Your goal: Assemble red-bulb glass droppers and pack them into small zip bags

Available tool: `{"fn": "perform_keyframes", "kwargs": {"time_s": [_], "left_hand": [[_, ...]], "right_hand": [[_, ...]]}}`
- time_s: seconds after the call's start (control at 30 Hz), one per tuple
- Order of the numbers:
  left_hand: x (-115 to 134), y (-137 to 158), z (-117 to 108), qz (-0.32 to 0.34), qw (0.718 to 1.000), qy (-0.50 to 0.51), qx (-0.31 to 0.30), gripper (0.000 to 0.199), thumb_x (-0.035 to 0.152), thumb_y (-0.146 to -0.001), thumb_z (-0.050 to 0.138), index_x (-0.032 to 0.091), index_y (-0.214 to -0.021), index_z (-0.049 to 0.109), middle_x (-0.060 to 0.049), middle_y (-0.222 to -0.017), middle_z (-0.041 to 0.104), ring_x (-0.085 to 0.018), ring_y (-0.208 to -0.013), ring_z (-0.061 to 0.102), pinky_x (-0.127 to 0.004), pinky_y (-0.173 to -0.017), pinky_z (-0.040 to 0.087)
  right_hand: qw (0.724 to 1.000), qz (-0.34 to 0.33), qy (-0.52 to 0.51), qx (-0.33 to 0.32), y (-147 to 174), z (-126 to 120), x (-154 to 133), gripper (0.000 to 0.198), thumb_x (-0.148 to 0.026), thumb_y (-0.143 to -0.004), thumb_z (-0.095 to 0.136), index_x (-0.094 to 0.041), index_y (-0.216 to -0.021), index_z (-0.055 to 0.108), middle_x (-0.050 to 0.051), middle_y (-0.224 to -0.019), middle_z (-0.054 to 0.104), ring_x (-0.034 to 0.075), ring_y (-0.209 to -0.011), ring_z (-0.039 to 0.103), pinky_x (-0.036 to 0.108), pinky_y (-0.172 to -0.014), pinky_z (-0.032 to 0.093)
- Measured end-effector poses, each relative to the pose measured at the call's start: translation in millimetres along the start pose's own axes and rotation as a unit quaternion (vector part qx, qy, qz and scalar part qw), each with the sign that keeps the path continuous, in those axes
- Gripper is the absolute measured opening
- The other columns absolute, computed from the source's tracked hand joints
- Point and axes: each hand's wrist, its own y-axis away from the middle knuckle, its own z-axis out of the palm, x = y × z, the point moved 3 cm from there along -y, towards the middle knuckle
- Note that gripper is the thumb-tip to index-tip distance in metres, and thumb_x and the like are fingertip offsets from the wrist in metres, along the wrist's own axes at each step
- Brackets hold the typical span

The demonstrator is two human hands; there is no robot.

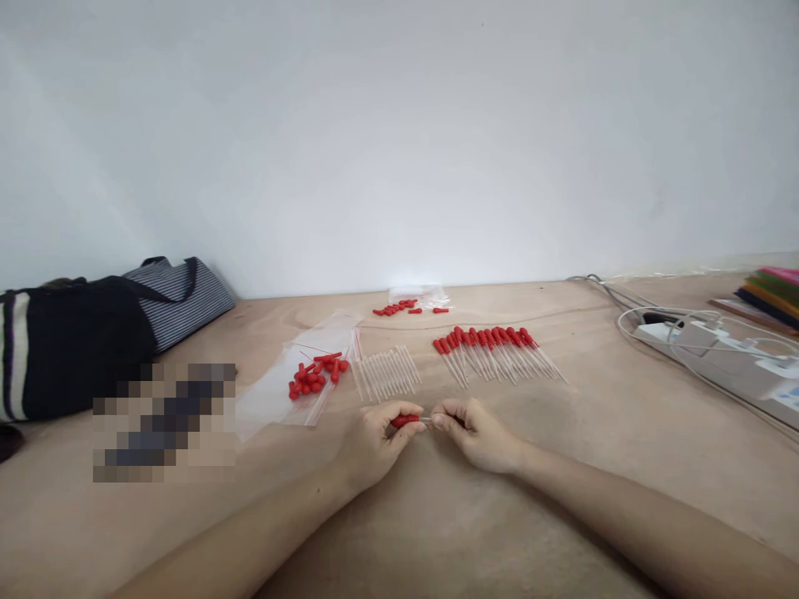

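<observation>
Between finger and thumb, my left hand (382, 433) pinches a red rubber bulb (404, 421). My right hand (478, 433) grips a thin clear glass tube (427, 421) that meets the bulb's narrow end; how far it sits inside cannot be seen. Just beyond my hands lies a row of bare glass tubes (387, 372). To the right of that row, several droppers with red bulbs (490, 341) lie side by side. On the left, loose red bulbs (312, 381) are heaped on clear plastic bags (275, 391).
More red bulbs (393, 309) lie by a small clear bag (418, 294) near the wall. A power strip (717, 358) with white cables stands at right, colored sheets (774, 295) behind it. Black bag (81, 349) and striped bag (187, 304) sit at left, near a blurred patch.
</observation>
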Motion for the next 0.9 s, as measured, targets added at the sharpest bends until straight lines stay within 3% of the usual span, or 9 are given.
{"fn": "perform_keyframes", "kwargs": {"time_s": [0.13,0.33,0.63,0.73,0.9], "left_hand": [[-8,-1,-3,-0.011,0.999,0.037,-0.009,0.036,0.031,-0.074,0.058,0.020,-0.108,0.052,-0.002,-0.082,0.068,-0.016,-0.074,0.063,-0.028,-0.070,0.050],[-4,-2,-6,0.020,0.999,0.038,-0.005,0.012,0.023,-0.078,0.054,0.019,-0.086,0.062,-0.001,-0.077,0.068,-0.014,-0.070,0.063,-0.025,-0.065,0.050],[-2,2,-5,0.029,0.997,0.073,0.017,0.015,0.014,-0.078,0.052,0.019,-0.085,0.065,0.000,-0.075,0.069,-0.012,-0.067,0.064,-0.020,-0.061,0.051],[0,2,-5,0.032,0.996,0.078,0.011,0.015,0.015,-0.078,0.052,0.019,-0.083,0.066,0.000,-0.076,0.070,-0.013,-0.067,0.064,-0.021,-0.061,0.051],[-2,4,-4,0.036,0.996,0.059,0.061,0.012,0.019,-0.077,0.055,0.018,-0.081,0.065,-0.002,-0.073,0.070,-0.013,-0.063,0.064,-0.022,-0.058,0.051]], "right_hand": [[1.000,0.000,-0.015,0.000,-1,-6,2,0.023,-0.027,-0.082,0.040,-0.015,-0.072,0.057,-0.004,-0.056,0.044,0.008,-0.054,0.039,0.019,-0.052,0.030],[1.000,-0.007,0.015,-0.005,1,-15,1,0.021,-0.024,-0.082,0.039,-0.015,-0.072,0.055,-0.003,-0.057,0.045,0.008,-0.054,0.040,0.019,-0.053,0.031],[0.995,-0.063,0.073,-0.011,3,-22,-9,0.022,-0.020,-0.081,0.040,-0.016,-0.065,0.054,-0.004,-0.055,0.046,0.007,-0.051,0.040,0.018,-0.052,0.030],[0.996,-0.057,0.066,-0.014,3,-23,-7,0.019,-0.020,-0.080,0.041,-0.016,-0.069,0.055,-0.004,-0.056,0.047,0.007,-0.052,0.040,0.018,-0.051,0.030],[0.999,-0.025,0.022,-0.009,6,-18,-4,0.020,-0.024,-0.081,0.040,-0.015,-0.070,0.055,-0.003,-0.058,0.047,0.008,-0.054,0.041,0.019,-0.052,0.031]]}}
